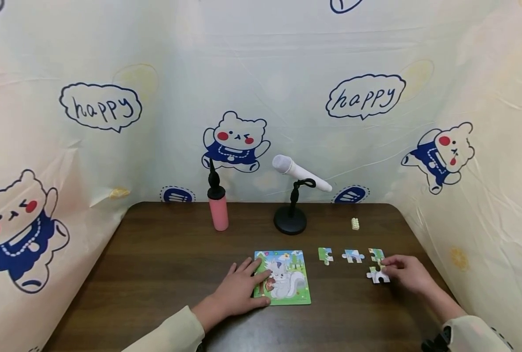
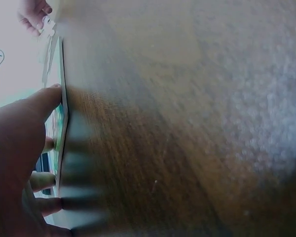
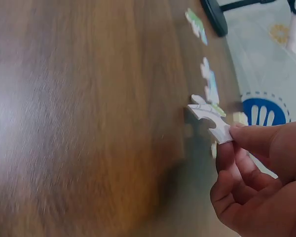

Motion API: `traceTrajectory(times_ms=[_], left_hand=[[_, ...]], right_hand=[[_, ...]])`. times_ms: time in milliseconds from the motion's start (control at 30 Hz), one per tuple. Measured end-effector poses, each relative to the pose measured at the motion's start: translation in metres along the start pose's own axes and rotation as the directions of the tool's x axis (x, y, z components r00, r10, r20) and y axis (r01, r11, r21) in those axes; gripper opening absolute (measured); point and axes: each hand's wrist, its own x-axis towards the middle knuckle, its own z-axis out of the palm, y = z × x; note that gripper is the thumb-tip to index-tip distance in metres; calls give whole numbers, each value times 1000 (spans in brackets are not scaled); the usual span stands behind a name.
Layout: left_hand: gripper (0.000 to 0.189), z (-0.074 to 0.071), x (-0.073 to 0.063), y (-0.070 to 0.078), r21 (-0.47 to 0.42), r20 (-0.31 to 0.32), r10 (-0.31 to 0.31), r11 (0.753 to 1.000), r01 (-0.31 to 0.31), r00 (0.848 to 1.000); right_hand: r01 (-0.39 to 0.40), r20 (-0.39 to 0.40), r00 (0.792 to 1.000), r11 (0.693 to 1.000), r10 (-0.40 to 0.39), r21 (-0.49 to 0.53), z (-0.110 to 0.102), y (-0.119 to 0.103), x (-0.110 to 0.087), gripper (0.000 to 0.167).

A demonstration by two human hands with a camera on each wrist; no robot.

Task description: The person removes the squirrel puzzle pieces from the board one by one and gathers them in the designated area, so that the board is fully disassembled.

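Note:
My left hand [image 1: 238, 291] lies with spread fingers on the left part of a square picture puzzle [image 1: 289, 281], which shows a grey-white squirrel on green. In the left wrist view, the thumb [image 2: 49, 98] and fingertips touch the puzzle's edge. My right hand [image 1: 408, 274] pinches a mostly white puzzle piece [image 3: 220, 132] between thumb and fingers, raised off the table in the right wrist view. Just behind it lies a green and blue puzzle piece [image 1: 376, 253]. Leftward in the same row are a blue-white puzzle piece [image 1: 353, 255] and a green puzzle piece [image 1: 324, 254].
Toward the back of the brown table [image 1: 168, 274] stands a pink hand pump [image 1: 219, 212] with a black top. A white microphone [image 1: 302, 173] rests on a black stand [image 1: 290, 222]. At the back right lies a small cream toy brick [image 1: 355, 224]. A printed curtain [image 1: 173, 58] surrounds the table.

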Motion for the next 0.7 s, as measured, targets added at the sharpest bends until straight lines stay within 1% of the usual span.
traceTrajectory(times_ms=[67,167,267,333,500,700], left_hand=[[75,-1,-1,1,-9,3,-3,1000,3,1000],[75,-2,-1,3,-15,7,-10,1000,10,1000],[75,-2,-1,3,-11,9,-18,1000,18,1000],[75,-2,-1,3,-11,9,-20,1000,20,1000],[76,-1,0,2,-11,8,-25,1000,25,1000],[75,0,0,3,-11,9,-28,1000,28,1000]], right_hand=[[-19,-3,1000,1000,19,-3,-2,6,-1,22],[-17,-8,1000,1000,17,-17,-3,14,-1,20],[-14,-23,1000,998,12,-59,-4,19,0,19],[-27,-32,999,996,25,-87,-4,22,1,18],[-60,-37,998,989,55,-137,-2,22,1,15],[-58,-35,998,977,52,-207,-1,18,2,9]])
